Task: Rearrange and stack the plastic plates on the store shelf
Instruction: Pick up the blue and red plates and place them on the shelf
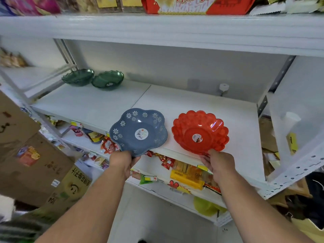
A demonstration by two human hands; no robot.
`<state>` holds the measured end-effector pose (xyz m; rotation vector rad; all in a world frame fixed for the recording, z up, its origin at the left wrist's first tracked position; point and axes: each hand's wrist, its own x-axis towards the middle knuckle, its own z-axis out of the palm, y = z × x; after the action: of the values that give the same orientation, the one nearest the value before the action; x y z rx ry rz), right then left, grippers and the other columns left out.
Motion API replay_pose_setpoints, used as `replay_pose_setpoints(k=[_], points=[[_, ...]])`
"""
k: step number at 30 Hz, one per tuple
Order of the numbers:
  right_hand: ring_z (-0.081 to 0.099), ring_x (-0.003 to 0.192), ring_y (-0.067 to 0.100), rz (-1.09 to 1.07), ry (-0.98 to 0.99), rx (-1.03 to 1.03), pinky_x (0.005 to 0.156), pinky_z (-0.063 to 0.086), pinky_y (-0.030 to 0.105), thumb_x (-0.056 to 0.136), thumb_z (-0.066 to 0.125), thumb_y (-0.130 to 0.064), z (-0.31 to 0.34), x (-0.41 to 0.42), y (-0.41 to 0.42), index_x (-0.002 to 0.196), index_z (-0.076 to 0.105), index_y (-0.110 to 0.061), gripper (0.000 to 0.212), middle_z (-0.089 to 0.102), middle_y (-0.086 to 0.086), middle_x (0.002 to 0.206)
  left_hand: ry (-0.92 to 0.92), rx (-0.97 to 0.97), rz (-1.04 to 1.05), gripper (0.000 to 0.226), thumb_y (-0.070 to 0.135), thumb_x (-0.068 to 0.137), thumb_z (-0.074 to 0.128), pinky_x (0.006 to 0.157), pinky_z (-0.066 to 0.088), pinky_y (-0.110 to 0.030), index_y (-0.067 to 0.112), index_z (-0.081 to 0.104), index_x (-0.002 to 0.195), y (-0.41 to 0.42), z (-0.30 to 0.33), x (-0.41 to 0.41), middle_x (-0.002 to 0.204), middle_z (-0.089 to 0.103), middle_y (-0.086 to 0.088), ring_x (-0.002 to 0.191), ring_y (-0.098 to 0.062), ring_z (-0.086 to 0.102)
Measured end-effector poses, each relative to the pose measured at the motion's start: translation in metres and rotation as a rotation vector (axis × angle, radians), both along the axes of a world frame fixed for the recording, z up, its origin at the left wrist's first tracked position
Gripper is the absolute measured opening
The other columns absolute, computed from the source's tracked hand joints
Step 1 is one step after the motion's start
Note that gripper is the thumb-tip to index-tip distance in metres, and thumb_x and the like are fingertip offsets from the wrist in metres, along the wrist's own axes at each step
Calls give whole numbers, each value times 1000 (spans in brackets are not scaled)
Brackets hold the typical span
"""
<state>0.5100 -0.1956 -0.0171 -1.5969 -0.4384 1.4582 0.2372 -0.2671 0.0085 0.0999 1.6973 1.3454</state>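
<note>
A blue flower-shaped plate with white blossoms and a round sticker hangs over the front edge of the white shelf. My left hand grips its near rim. To the right, a red translucent scalloped plate is held tilted at the shelf front, with my right hand gripping its near edge. Two dark green scalloped plates sit side by side at the back left of the same shelf, touching.
A small white fitting stands at the back right of the shelf. Snack packets fill the shelf below. Cardboard boxes stand at the left. A red box sits on the shelf above. A white post bounds the right.
</note>
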Motion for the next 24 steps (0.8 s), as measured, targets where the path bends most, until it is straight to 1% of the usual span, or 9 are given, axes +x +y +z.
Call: replay_pose_setpoints(k=[3, 5, 7, 11, 14, 17, 18, 22, 24], points=[[77, 69, 21, 55, -15, -5, 79, 63, 36, 88, 71, -9, 8, -32, -3, 83, 65, -3, 9, 76, 14, 77, -9, 55, 101, 22, -12, 89, 46, 44, 57, -23, 2, 59, 99, -14, 8, -26, 67, 73, -8, 52, -19, 69], [76, 74, 23, 88, -2, 17, 78, 63, 36, 88, 69, -6, 13, -54, -5, 81, 64, -3, 10, 75, 15, 80, -8, 89, 148, 29, -14, 87, 50, 44, 56, -23, -2, 59, 112, -22, 11, -47, 76, 72, -10, 57, -22, 69], [76, 78, 25, 124, 3, 40, 77, 63, 36, 89, 67, -4, 17, -78, -6, 83, 64, 0, 8, 75, 19, 84, 2, 106, 180, 35, -11, 86, 54, 52, 58, -27, -2, 59, 120, -30, 12, -69, 72, 74, -7, 52, -20, 70], [76, 78, 27, 172, 14, 67, 80, 62, 38, 90, 65, -2, 26, -132, -11, 82, 64, 0, 9, 75, 20, 83, -6, 155, 241, 32, -13, 88, 51, 48, 58, -23, -3, 58, 118, -45, 20, -117, 77, 71, -9, 42, -16, 67], [76, 79, 27, 202, 47, 83, 70, 63, 33, 91, 63, -1, 32, -173, -17, 85, 63, 2, 6, 74, 21, 85, -26, 162, 288, 25, -16, 88, 50, 45, 57, -22, 0, 58, 105, -55, 24, -156, 84, 70, -10, 56, -23, 69], [75, 77, 26, 226, 67, 99, 58, 63, 27, 91, 62, 1, 39, -213, -22, 88, 63, 4, 5, 73, 22, 85, -15, 144, 304, 19, -15, 89, 52, 50, 57, -26, 3, 57, 92, -64, 27, -196, 75, 71, -11, 64, -29, 65], [75, 77, 26, 234, 66, 102, 58, 63, 28, 91, 62, 1, 41, -227, -24, 87, 63, 4, 5, 73, 22, 84, -11, 147, 290, 19, -14, 89, 52, 51, 57, -26, 3, 58, 94, -67, 28, -209, 74, 71, -11, 66, -30, 64], [74, 76, 24, 259, 61, 124, 57, 63, 27, 92, 58, 1, 46, -277, -29, 91, 63, 4, 5, 72, 19, 83, -54, 194, 275, 26, -15, 93, 49, 52, 60, -27, 3, 55, 111, -78, 35, -255, 96, 68, -15, 76, -30, 68], [74, 78, 24, 278, 53, 126, 60, 63, 27, 92, 59, 0, 46, -299, -30, 95, 63, 3, 6, 73, 19, 86, -71, 204, 272, 29, -14, 94, 48, 53, 61, -26, 4, 54, 116, -81, 38, -274, 96, 67, -13, 87, -33, 70]])
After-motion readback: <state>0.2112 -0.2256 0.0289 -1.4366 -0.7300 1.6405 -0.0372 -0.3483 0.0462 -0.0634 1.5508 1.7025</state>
